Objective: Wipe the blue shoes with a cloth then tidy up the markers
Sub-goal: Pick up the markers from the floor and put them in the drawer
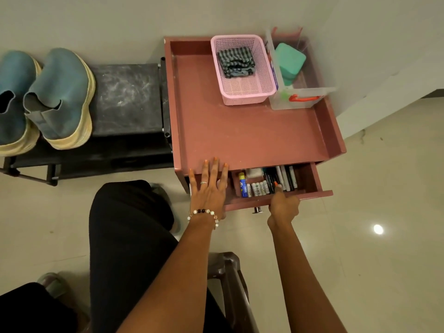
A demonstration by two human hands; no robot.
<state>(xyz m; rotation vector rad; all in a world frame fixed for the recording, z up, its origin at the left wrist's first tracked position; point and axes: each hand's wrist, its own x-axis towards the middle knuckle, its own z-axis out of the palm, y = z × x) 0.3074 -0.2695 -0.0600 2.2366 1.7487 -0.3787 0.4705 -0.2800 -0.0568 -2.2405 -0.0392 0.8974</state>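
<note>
Now we judge the markers (pixel 284 179), lower centre in the open drawer (pixel 310 181), light, stiff, slippery | best pinched mid-barrel | left hand (pixel 211 188) fingers flat on counter edge | right hand (pixel 283 205) curled over drawer front.

No readable txt anywhere from where I'm standing. Blue tube (pixel 243 186) in the open drawer (pixel 310 181) is showing print on its label, too small to make out. White batteries (pixel 258 188) next to it are carrying dark lettering, also too blurry to read. Clear box (pixel 300 97) on the cabinet top is showing a blue-and-red strip down its left wall, lettering not legible. Markers (pixel 284 177) in the drawer aren't giving any readable brand or nos.
</note>
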